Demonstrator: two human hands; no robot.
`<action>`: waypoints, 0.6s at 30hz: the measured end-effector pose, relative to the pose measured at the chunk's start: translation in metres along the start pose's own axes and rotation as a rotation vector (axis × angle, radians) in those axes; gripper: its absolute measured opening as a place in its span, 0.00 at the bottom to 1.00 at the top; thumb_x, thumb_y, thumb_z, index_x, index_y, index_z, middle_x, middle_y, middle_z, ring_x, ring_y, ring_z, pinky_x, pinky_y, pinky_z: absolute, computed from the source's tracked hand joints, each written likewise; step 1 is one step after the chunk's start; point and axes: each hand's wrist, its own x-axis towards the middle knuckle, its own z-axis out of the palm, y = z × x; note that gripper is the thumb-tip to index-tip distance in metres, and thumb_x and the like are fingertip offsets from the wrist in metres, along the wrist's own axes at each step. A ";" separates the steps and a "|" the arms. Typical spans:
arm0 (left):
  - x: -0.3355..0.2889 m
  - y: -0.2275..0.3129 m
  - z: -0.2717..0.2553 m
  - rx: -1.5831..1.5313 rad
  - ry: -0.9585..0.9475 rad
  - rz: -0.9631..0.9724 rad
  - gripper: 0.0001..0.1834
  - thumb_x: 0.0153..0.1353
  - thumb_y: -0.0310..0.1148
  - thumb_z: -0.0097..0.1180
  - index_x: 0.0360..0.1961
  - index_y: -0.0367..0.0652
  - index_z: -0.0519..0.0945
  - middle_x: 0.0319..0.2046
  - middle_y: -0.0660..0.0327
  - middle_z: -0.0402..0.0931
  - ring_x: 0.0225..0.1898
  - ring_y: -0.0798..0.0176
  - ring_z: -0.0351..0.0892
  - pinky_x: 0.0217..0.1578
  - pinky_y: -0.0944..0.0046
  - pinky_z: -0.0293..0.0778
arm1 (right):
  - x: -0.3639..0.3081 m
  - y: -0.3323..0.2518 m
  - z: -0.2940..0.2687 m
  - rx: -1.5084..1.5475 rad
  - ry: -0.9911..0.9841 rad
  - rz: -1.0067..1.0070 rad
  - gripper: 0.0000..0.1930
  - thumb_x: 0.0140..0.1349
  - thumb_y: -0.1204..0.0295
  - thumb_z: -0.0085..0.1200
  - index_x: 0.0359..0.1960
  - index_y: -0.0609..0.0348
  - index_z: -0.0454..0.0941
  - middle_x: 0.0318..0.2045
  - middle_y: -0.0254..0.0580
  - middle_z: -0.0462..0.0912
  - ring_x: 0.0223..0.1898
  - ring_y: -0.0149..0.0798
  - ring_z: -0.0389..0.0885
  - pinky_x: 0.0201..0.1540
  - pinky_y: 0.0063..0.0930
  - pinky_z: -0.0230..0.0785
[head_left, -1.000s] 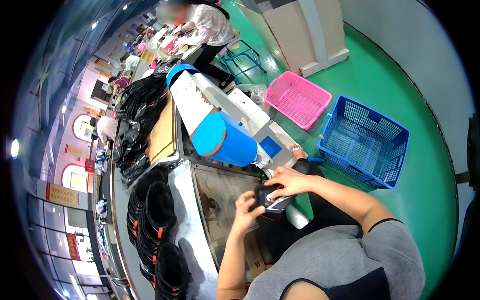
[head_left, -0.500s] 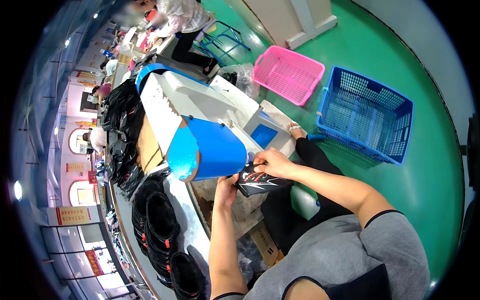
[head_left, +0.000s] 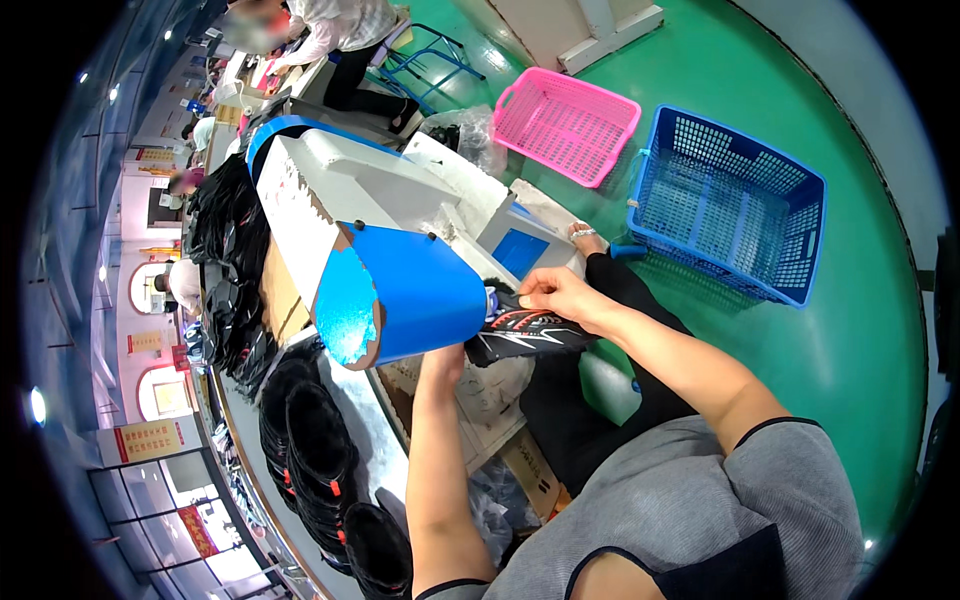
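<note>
Hands both at the black shoe piece (head_left: pixel 530 335), which sits just right of the blue drum cover (head_left: pixel 415 292) on the pale grey machine (head_left: pixel 390 190). Right hand (head_left: pixel 560 295) pinches the piece's upper edge between thumb and fingers, closed on it. Left hand (head_left: pixel 443 362) reaches up beneath the drum cover; its fingers are hidden, so whether it grips the piece cannot be told. Long axis of the piece runs roughly left to right, one end tucked under the drum cover, the other toward the person's lap. Right hand is the nearer and has the clear hold. Piece looks flat, flexible, black with red and white markings. Beyond the machine, on the green floor (head_left: pixel 860 330): pink basket (head_left: pixel 565 125) and blue basket (head_left: pixel 730 205).
</note>
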 end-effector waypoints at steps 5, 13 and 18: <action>-0.036 -0.005 0.017 0.093 0.102 0.111 0.21 0.61 0.35 0.55 0.54 0.43 0.70 0.49 0.60 0.71 0.50 0.63 0.70 0.50 0.63 0.67 | -0.007 -0.002 -0.008 -0.051 -0.097 -0.023 0.05 0.59 0.74 0.55 0.35 0.62 0.75 0.24 0.31 0.76 0.27 0.24 0.72 0.30 0.18 0.62; -0.138 -0.086 -0.011 -1.128 -0.294 -0.462 0.31 0.58 0.60 0.47 0.52 0.47 0.74 0.50 0.59 0.75 0.53 0.54 0.72 0.51 0.50 0.70 | -0.041 -0.014 0.010 -0.200 -0.666 -0.079 0.05 0.59 0.74 0.54 0.35 0.61 0.73 0.28 0.29 0.73 0.32 0.22 0.71 0.36 0.18 0.65; -0.152 -0.064 -0.011 -1.018 -0.068 -0.203 0.27 0.59 0.46 0.50 0.54 0.39 0.70 0.51 0.52 0.73 0.53 0.53 0.73 0.55 0.49 0.68 | -0.054 -0.010 0.031 -0.787 -0.720 -0.505 0.08 0.53 0.77 0.53 0.36 0.60 0.76 0.34 0.41 0.77 0.44 0.42 0.71 0.48 0.34 0.64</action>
